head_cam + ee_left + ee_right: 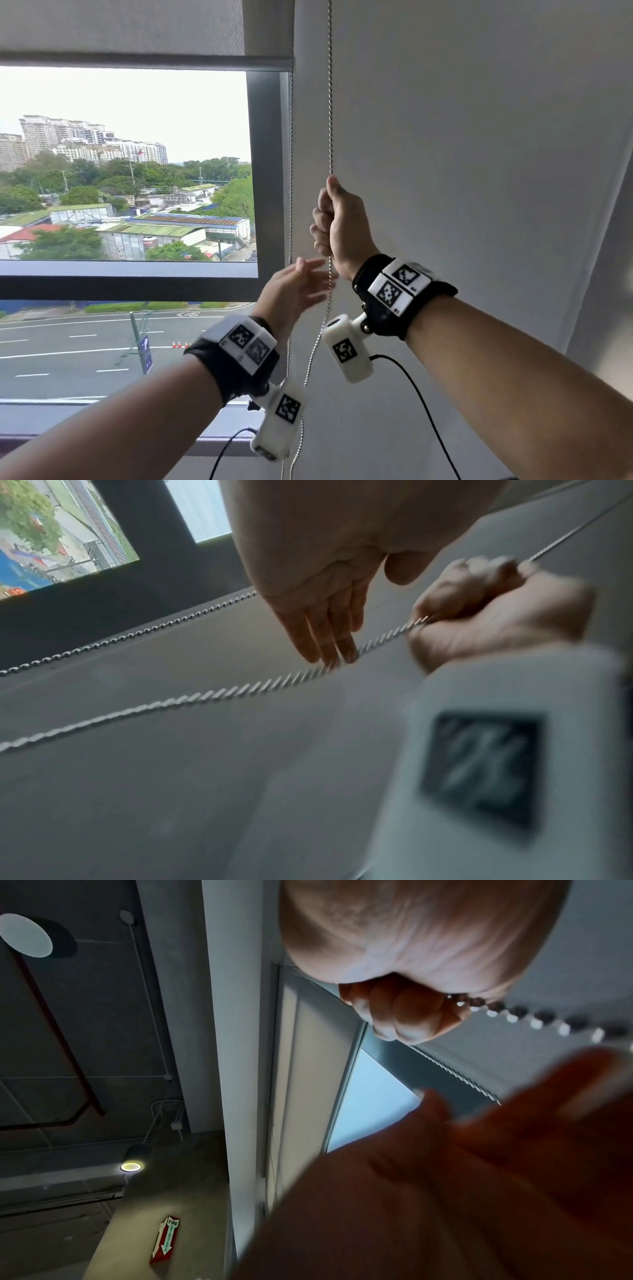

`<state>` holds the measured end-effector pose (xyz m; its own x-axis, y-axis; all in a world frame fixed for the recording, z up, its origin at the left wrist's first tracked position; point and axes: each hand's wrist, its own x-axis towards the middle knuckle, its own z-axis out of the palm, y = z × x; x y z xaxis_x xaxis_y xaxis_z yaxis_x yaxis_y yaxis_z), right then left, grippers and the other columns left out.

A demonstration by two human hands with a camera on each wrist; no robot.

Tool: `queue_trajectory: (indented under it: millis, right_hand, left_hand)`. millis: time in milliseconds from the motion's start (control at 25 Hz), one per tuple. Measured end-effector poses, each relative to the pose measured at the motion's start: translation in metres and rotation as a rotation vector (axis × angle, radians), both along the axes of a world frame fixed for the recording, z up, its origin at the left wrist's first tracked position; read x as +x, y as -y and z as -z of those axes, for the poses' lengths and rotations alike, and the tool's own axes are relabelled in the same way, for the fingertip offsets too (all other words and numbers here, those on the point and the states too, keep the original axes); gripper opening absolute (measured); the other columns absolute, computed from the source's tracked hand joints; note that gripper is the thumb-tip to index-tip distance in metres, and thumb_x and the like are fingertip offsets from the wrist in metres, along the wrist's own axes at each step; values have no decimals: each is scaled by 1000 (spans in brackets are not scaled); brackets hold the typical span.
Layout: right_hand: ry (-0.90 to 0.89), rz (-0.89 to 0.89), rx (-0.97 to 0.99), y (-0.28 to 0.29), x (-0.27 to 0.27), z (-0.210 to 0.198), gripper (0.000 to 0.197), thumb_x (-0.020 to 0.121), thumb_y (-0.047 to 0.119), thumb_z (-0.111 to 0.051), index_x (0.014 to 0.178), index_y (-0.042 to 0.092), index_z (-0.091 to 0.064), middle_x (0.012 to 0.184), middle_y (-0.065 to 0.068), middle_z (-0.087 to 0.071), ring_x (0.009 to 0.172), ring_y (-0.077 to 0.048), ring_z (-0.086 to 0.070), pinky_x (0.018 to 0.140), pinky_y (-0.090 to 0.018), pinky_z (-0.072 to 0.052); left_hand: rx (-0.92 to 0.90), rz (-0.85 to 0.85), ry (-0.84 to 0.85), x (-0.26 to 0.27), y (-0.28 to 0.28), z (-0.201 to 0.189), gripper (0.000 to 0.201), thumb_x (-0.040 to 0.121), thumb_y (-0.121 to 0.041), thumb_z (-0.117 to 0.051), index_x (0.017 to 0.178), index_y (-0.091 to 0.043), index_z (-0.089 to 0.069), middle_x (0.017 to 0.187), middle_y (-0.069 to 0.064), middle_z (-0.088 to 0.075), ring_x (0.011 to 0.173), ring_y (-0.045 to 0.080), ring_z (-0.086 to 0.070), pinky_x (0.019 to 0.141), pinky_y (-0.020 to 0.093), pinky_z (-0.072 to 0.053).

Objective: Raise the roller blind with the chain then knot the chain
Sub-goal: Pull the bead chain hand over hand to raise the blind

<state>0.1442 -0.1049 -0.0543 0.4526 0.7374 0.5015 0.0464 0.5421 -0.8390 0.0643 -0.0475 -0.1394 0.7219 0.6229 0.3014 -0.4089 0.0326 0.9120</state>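
The grey roller blind (137, 31) covers the top of the window, its bottom bar (144, 61) high on the glass. A metal bead chain (330, 102) hangs in two strands beside the window frame. My right hand (334, 222) grips the nearer strand in a fist, thumb uppermost. In the right wrist view the curled fingers (400, 1015) clasp the beads (534, 1019). Just below, my left hand (298, 287) reaches with straight fingers, and in the left wrist view its fingertips (329, 653) touch the same strand (205, 696) without holding it. The other strand (291, 171) hangs free.
A dark window frame (267, 171) stands left of the chain, and a second lowered blind (479, 171) fills the right side. A sill (102, 411) runs below the window. Cables (424, 411) trail from both wrist cameras.
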Motion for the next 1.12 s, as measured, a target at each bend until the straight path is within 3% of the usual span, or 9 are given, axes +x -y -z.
queue_trajectory:
  millis: [120, 280, 400, 520, 600, 720, 880, 1000, 1120]
  right_hand:
    - [-26, -9, 7, -2, 2, 25, 50, 103, 39, -28, 55, 23, -31, 40, 9, -22, 34, -10, -13, 39, -17, -13]
    - [-11, 26, 14, 0, 1, 55, 52, 104, 33, -29, 55, 18, -35, 41, 6, -26, 33, -9, -20, 37, -15, -20]
    - [-8, 11, -50, 5, -2, 74, 51, 102, 37, -33, 55, 19, -28, 44, 4, -21, 35, -10, -14, 40, -18, -12]
    - [-42, 17, -104, 9, -3, 95, 48, 102, 37, -35, 57, 21, -29, 45, 7, -22, 37, -8, -13, 45, -28, -6]
    - [-53, 13, -105, 9, -2, 104, 48, 103, 32, -35, 57, 20, -31, 43, 10, -24, 37, -7, -14, 47, -31, -6]
    - [-39, -7, -99, 7, 0, 108, 53, 101, 25, -39, 49, 24, -33, 42, 9, -26, 38, -9, -16, 47, -31, -8]
    - [122, 22, -122, 7, 13, 100, 32, 83, 27, -43, 53, 17, -42, 43, 3, -36, 40, -16, -27, 43, -26, -23]
    - [252, 115, -60, 8, 29, 81, 35, 83, 27, -36, 78, 1, -59, 64, -12, -57, 60, -24, -54, 56, -39, -51]
    - [278, 181, 37, 4, 41, 47, 36, 83, 22, -34, 92, 1, -62, 72, -8, -62, 68, -22, -59, 60, -33, -52]
  left_hand:
    - [-5, -6, 104, 2, -5, -30, 40, 99, -30, -32, 98, -4, -63, 80, 8, -64, 73, 19, -60, 74, 30, -47]
    - [6, 38, 90, 9, -1, -55, 48, 98, -33, -30, 117, 4, -55, 100, 17, -63, 86, 24, -60, 77, 32, -49]
    - [22, 75, 91, 14, 6, -70, 45, 100, -31, -26, 115, 2, -53, 102, 14, -64, 94, 24, -61, 83, 32, -46]
    - [4, 113, 112, 18, 12, -73, 40, 100, -29, -28, 103, -1, -57, 79, 11, -61, 69, 22, -59, 66, 30, -47]
    - [22, 42, 107, 23, 14, -69, 36, 100, -28, -32, 88, -6, -58, 56, 1, -47, 47, 13, -41, 45, 25, -33]
    - [66, -87, 88, 28, 18, -67, 36, 99, -20, -31, 67, -13, -47, 43, -7, -28, 36, 7, -20, 36, 17, -15]
    - [62, -139, 75, 30, 21, -66, 37, 91, -4, -25, 61, -17, -42, 45, -6, -27, 35, 8, -17, 38, 17, -9]
    - [36, -144, 100, 30, 19, -59, 38, 92, -3, -28, 59, -15, -43, 45, -4, -26, 34, 8, -18, 36, 17, -10]
    - [35, -146, 64, 29, 20, -41, 38, 96, -10, -32, 60, -16, -43, 44, -4, -28, 33, 7, -20, 34, 16, -13]
